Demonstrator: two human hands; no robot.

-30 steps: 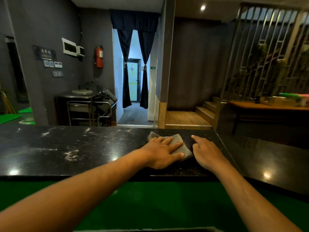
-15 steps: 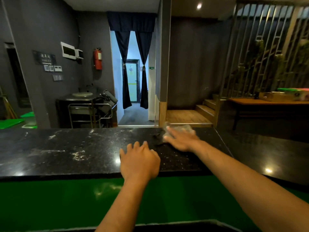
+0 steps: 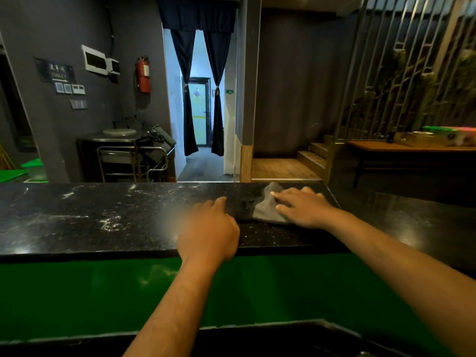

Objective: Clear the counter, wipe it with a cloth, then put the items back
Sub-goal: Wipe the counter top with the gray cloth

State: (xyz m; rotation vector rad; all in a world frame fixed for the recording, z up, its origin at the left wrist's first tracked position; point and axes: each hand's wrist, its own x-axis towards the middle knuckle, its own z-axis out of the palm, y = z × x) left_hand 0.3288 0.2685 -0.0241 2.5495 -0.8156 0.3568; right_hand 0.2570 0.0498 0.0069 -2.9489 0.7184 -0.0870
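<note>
Bench point(image 3: 77, 222): black speckled stone slab across the view, green panel under its near edge. No items stand on the visible top, so I judge the clearing step done. Pale smears remain on the left half, so wiping is unfinished.

Wall end: the bench top stops just right of my right hand; the cloth works the right end section.

Right hand point(image 3: 306, 210): lies palm down on the cloth, fingers point(image 3: 280, 195) straight and spread apart, pointing left. Flat contact spreads pressure over the fabric, which suits a wiping stroke better than a pinch.

Left hand point(image 3: 210, 230): rests on the bare bench just left of the cloth, not touching it as far as I can tell. Its fingers are partly blurred; they appear loosely curled, holding nothing. I judge it serves as a brace while the other hand wipes.

Cloth point(image 3: 266, 210): grey, crumpled, flat on the bench near the far edge, pinned under my right hand; its left part shows uncovered.

Next requirement, as a judgement: carry the cloth leftward over the smears.
</note>
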